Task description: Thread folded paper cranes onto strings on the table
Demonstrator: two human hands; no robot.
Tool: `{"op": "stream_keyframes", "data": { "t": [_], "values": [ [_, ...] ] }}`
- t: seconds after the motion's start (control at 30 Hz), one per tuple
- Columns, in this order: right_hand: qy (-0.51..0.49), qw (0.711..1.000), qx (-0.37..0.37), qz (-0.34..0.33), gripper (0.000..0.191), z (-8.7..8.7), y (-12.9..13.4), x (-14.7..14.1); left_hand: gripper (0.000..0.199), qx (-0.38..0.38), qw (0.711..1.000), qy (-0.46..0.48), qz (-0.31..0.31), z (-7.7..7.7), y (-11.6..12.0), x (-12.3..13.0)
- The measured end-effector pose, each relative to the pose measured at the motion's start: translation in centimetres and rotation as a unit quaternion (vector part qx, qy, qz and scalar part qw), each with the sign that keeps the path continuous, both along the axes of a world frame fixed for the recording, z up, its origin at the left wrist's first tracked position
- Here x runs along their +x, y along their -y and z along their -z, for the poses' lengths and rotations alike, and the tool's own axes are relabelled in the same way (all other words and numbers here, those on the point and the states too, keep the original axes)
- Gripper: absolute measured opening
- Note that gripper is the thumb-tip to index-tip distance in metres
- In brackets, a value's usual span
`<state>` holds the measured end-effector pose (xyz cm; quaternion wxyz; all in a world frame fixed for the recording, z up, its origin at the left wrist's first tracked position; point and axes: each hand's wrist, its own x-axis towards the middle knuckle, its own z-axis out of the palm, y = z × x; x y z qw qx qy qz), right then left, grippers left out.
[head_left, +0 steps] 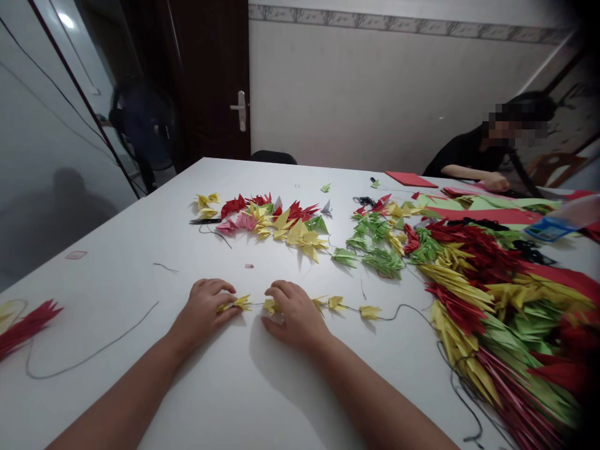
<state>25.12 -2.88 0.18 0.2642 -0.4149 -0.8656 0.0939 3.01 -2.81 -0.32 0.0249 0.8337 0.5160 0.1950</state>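
Paper-strung cord (336, 304) on table (117, 262); paper heap (509, 306) right of it; door (210, 75) behind

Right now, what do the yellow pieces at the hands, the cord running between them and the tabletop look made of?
Yellow pieces: very likely paper, matte; thin, with creases and pointed edges.
Cord: probably textile string, dull and dark; it bends in loose curves, fibre too small to tell.
Tabletop: perhaps laminate or painted board; smooth, white, low sheen, no grain visible.

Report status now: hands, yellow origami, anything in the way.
Left hand and right hand at yellow origami cranes, grip unclear. Cranes strung along dark cord. Red, yellow and green origami pile at right, apart from both hands.
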Motion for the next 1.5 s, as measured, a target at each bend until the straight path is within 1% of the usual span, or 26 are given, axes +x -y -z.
{"op": "stream_keyframes", "data": {
  "t": [0.1, 0.17, 0.27, 0.3, 0.4, 0.47, 0.53, 0.6, 0.67, 0.8, 0.93, 1.0, 1.13, 1.27, 1.37, 1.4, 1.5],
  "values": [
    [0.025, 0.999, 0.045, 0.004, 0.038, -0.5, 0.2, 0.5, 0.020, 0.007, 1.000, -0.008, -0.003, 0.0, 0.1, -0.3],
    [0.047, 0.998, 0.048, 0.013, 0.036, -0.7, 0.2, 0.7, 0.025, 0.029, 1.000, -0.008, -0.007, -0.2, 0.3, -0.1],
    [0.077, 0.997, 0.025, 0.020, 0.022, -0.4, 0.1, 0.9, 0.044, 0.084, 0.996, -0.008, 0.011, -0.6, 0.7, 1.2],
    [0.083, 0.996, 0.020, 0.020, 0.017, -0.3, 0.1, 0.8, 0.045, 0.098, 0.995, -0.011, 0.029, -0.7, 0.8, 1.8],
    [0.089, 0.996, 0.018, 0.019, 0.010, 0.2, -0.1, 0.5, 0.033, 0.116, 0.990, -0.021, 0.079, -0.6, 0.9, 3.7],
    [0.084, 0.996, 0.015, 0.018, 0.010, 0.3, -0.2, 0.4, 0.025, 0.103, 0.991, -0.022, 0.087, -0.4, 0.8, 4.4],
    [0.071, 0.997, 0.007, 0.017, 0.011, 0.4, -0.3, 0.3, 0.019, 0.074, 0.993, -0.019, 0.084, -0.3, 0.7, 4.6],
    [0.056, 0.998, 0.000, 0.017, 0.013, 0.4, -0.3, 0.3, 0.014, 0.049, 0.995, -0.016, 0.080, -0.3, 0.6, 4.6],
    [0.042, 0.999, 0.001, 0.019, 0.014, 0.4, -0.4, 0.4, 0.015, 0.042, 0.996, -0.016, 0.078, -0.4, 0.5, 4.4],
    [0.023, 0.999, 0.009, 0.026, 0.022, 0.3, -0.3, 1.1, 0.017, 0.045, 0.996, -0.029, 0.072, -0.5, 0.7, 3.8],
    [0.043, 0.999, -0.010, 0.032, 0.023, 0.0, -0.4, 1.6, 0.016, 0.051, 0.996, -0.037, 0.063, -0.5, 0.7, 3.0],
    [0.061, 0.998, -0.015, 0.022, 0.021, -0.1, -0.5, 1.7, 0.016, 0.050, 0.996, -0.041, 0.061, -0.5, 0.6, 2.7],
    [0.078, 0.997, -0.010, 0.014, 0.010, 0.1, -0.7, 1.7, 0.016, 0.045, 0.996, -0.052, 0.060, -0.7, 0.5, 2.2],
    [0.071, 0.997, -0.001, 0.030, 0.016, 0.4, -1.0, 1.7, 0.016, 0.033, 0.996, -0.062, 0.055, -1.1, 0.5, 1.4],
    [0.061, 0.998, 0.003, 0.034, 0.016, 0.6, -1.0, 1.7, 0.015, 0.039, 0.996, -0.066, 0.048, -1.2, 0.6, 1.2],
    [0.058, 0.998, 0.004, 0.034, 0.016, 0.6, -1.0, 1.6, 0.018, 0.049, 0.996, -0.064, 0.046, -1.1, 0.7, 1.3],
    [0.054, 0.998, 0.004, 0.032, 0.014, 0.6, -1.0, 1.4, 0.039, 0.089, 0.994, -0.050, 0.048, -0.9, 0.9, 2.7]
  ]
}}
